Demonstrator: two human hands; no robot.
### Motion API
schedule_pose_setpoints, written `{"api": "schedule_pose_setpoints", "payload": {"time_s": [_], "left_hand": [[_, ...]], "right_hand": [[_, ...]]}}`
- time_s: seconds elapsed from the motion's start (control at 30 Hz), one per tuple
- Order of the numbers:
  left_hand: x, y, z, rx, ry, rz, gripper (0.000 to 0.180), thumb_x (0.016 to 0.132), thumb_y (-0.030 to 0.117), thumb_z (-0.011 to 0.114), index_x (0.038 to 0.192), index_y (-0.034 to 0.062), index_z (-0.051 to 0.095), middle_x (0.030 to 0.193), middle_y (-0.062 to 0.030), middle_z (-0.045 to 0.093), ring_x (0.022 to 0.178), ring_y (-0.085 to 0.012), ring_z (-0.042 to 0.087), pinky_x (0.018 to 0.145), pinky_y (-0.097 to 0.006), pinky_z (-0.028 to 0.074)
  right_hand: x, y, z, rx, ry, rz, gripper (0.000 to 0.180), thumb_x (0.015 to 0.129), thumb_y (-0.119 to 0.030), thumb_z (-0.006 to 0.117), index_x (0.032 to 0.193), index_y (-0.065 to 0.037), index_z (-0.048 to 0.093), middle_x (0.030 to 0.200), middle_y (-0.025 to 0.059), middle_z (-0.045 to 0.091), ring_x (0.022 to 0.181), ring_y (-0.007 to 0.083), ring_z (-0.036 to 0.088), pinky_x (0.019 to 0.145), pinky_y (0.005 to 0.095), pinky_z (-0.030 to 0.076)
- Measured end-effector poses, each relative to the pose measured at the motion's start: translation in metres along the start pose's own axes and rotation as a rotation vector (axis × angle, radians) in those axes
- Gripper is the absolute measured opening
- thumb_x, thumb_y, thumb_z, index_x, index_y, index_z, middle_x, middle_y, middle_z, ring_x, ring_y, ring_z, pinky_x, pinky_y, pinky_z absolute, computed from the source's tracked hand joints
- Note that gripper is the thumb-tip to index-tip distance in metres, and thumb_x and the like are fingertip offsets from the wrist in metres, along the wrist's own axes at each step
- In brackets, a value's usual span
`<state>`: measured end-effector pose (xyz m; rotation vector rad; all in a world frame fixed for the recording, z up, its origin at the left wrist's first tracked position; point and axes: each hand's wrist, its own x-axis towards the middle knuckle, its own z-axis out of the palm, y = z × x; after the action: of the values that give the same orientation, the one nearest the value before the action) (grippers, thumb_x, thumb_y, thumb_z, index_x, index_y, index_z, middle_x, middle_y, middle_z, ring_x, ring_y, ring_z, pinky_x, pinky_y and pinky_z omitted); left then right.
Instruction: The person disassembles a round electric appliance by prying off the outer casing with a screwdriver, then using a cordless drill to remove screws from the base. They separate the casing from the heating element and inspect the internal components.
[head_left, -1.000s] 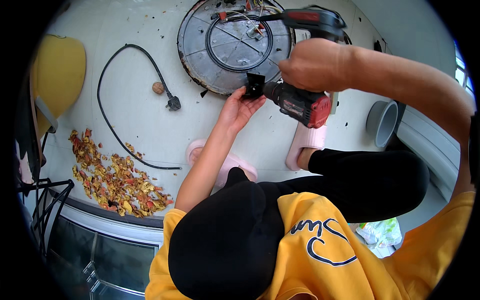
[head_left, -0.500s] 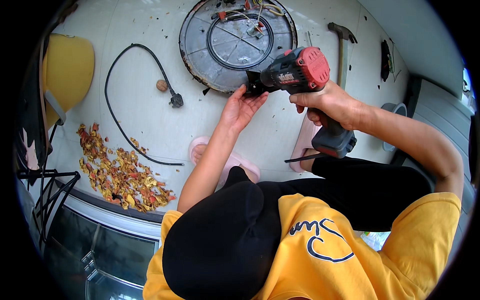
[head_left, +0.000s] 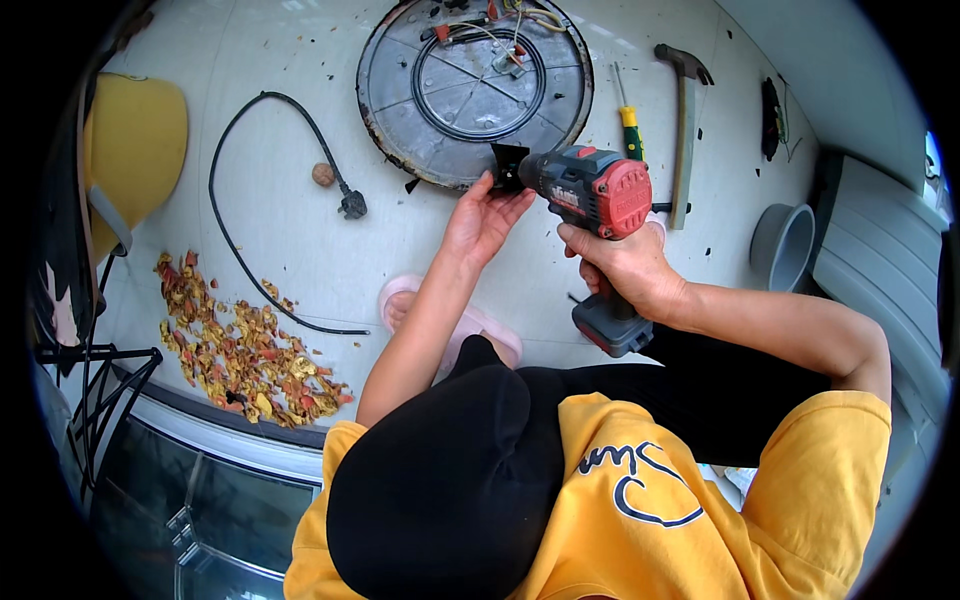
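My right hand (head_left: 637,272) is wrapped round the grip of a red and dark grey cordless drill (head_left: 585,190), its battery end toward me. The drill's nose points left at a small black bracket-like part (head_left: 509,160), meeting or almost meeting it. My left hand (head_left: 474,228) pinches the lower side of that part between thumb and fingers. Just beyond lies a round grey metal disc (head_left: 450,146), its rim worn and rusty. A coiled black cable (head_left: 418,95) and loose wires rest on the disc. The drill's tip is hidden by the black part.
Right of the disc lie a yellow-green screwdriver (head_left: 629,130) and a hammer (head_left: 685,150). A grey basin (head_left: 783,247) stands farther right. On the left are a plugged black cord (head_left: 213,180), a walnut-like ball (head_left: 323,174), dry peelings (head_left: 250,350) and a yellow chair-like thing (head_left: 140,150).
The drill and my right hand have shifted down and slightly left, and the drill has levelled. The screwdriver and more of the basin now show. My left hand has stayed put.
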<state>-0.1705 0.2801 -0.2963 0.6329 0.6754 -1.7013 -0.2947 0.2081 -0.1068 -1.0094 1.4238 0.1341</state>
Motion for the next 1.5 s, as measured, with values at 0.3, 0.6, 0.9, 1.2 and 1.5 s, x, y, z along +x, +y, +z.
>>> {"api": "schedule_pose_setpoints", "payload": {"time_s": [0.3,0.6,0.9,1.2,1.5], "left_hand": [[0.003,-0.008,-0.009,-0.032,-0.049,-0.01,0.032,0.094,0.026,0.05,0.112,0.0006,0.053,0.109,-0.0137,0.059,0.102,-0.0237,0.057,0.094,-0.037,0.046],[0.0,-0.003,-0.003,-0.04,-0.063,-0.031,0.031,0.094,0.025,0.05,0.112,0.0006,0.054,0.109,-0.0132,0.059,0.102,-0.024,0.058,0.095,-0.039,0.046],[0.003,-0.006,-0.004,-0.05,-0.042,0.001,0.029,0.094,0.024,0.05,0.112,0.001,0.053,0.108,-0.0145,0.058,0.102,-0.0253,0.057,0.094,-0.039,0.048],[-0.006,-0.001,-0.011,0.04,0.023,-0.104,0.047,0.091,0.041,0.053,0.114,0.0001,0.05,0.112,-0.0204,0.056,0.107,-0.0306,0.055,0.095,-0.045,0.046],[-0.042,-0.006,0.077,-0.163,-0.254,-0.339,0.056,0.085,0.053,0.055,0.117,0.0076,0.05,0.116,-0.0126,0.058,0.108,-0.0316,0.056,0.093,-0.05,0.046]], "right_hand": [[-0.004,-0.009,0.04,0.226,0.051,0.171,0.024,0.086,-0.026,0.063,0.09,-0.006,0.051,0.071,0.0028,0.054,0.045,0.0075,0.047,0.041,0.0245,0.041],[0.022,-0.037,-0.016,-0.869,-0.207,-0.358,0.034,0.079,-0.025,0.066,0.103,-0.004,0.055,0.086,0.0133,0.059,0.08,0.0299,0.06,0.074,0.0387,0.049],[0.036,-0.069,-0.028,-1.151,-0.377,-0.382,0.035,0.065,-0.01,0.072,0.096,-0.003,0.058,0.08,0.0142,0.06,0.074,0.0272,0.062,0.071,0.0359,0.052],[0.068,-0.12,-0.03,-1.836,-0.597,-0.505,0.023,0.062,-0.007,0.068,0.085,-0.003,0.065,0.075,0.0157,0.064,0.067,0.0297,0.064,0.066,0.0367,0.054],[0.087,-0.154,-0.009,-2.222,-0.768,-0.703,0.029,0.053,-0.003,0.07,0.082,-0.004,0.066,0.075,0.0143,0.064,0.07,0.0314,0.065,0.065,0.036,0.053]]}}
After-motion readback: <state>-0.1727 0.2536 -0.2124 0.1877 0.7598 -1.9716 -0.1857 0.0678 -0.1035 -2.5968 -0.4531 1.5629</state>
